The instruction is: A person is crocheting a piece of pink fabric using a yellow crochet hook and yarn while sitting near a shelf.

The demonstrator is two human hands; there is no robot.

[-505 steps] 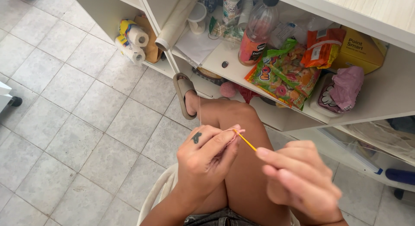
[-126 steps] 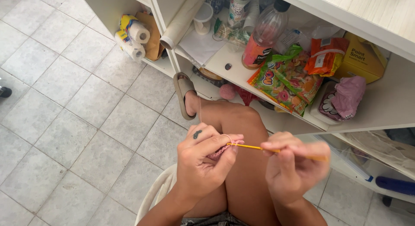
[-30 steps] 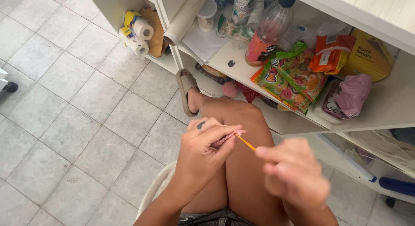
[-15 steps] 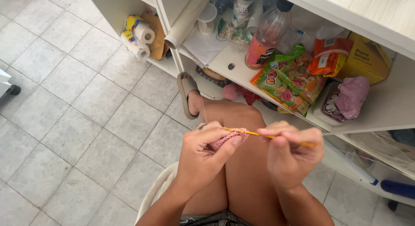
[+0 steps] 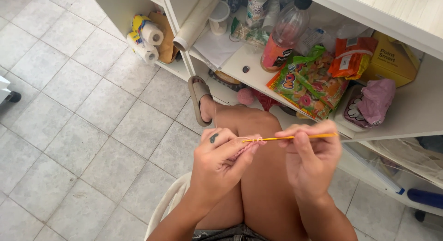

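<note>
Tiled floor [image 5: 69,130] | left grip [image 5: 221,160] pinches pink crochet piece [image 5: 244,148] | right grip [image 5: 311,153] clasps yellow hook [image 5: 290,137]

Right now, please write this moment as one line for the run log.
left hand: pinches pink crochet piece | right hand: holds yellow crochet hook, level, tip in the piece | seated, knee beneath | shelf behind

The left hand [image 5: 221,162] and right hand [image 5: 310,160] are held side by side above the knee [image 5: 251,123], joined by a crochet hook [image 5: 290,137] lying level between them. Beyond the knee, shelves [image 5: 415,116] are stacked with a bottle [image 5: 281,38], snack bags [image 5: 307,82] and a box [image 5: 392,59]. Paper rolls [image 5: 145,38] are stowed in the compartment to the left.
</note>
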